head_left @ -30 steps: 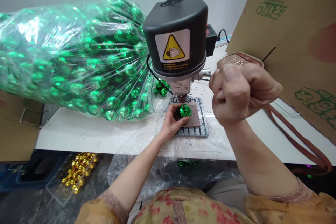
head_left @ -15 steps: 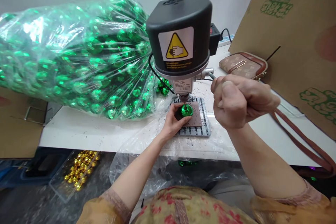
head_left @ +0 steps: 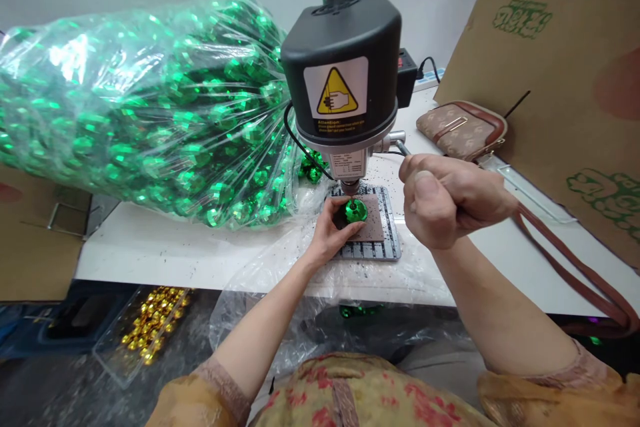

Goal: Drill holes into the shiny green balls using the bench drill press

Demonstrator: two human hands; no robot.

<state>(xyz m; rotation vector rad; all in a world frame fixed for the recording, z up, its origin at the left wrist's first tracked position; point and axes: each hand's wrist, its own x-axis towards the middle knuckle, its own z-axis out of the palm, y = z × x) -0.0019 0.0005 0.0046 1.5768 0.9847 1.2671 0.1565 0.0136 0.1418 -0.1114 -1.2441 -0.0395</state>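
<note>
A black bench drill press (head_left: 343,73) with a yellow warning sticker stands in front of me. Under its chuck (head_left: 350,185), a shiny green faceted ball (head_left: 356,211) rests on a brownish pad (head_left: 375,223) over the slotted metal base (head_left: 393,240). My left hand (head_left: 334,230) grips the ball from the left, thumb in front and fingers behind. The drill tip meets the ball's top; how deep it sits I cannot tell. My right hand (head_left: 445,200) is wrapped in a fist around the drill's feed lever (head_left: 401,146), whose end is hidden inside it.
A clear bag of green balls (head_left: 150,120) fills the left of the white table (head_left: 165,240). A patterned purse (head_left: 460,127) lies at right before a cardboard box (head_left: 550,80). Gold balls (head_left: 155,320) sit in a clear bin below. Dark shavings and plastic film surround the base.
My right hand has shifted slightly down and left with the feed lever. My left hand and the green ball stay in place.
</note>
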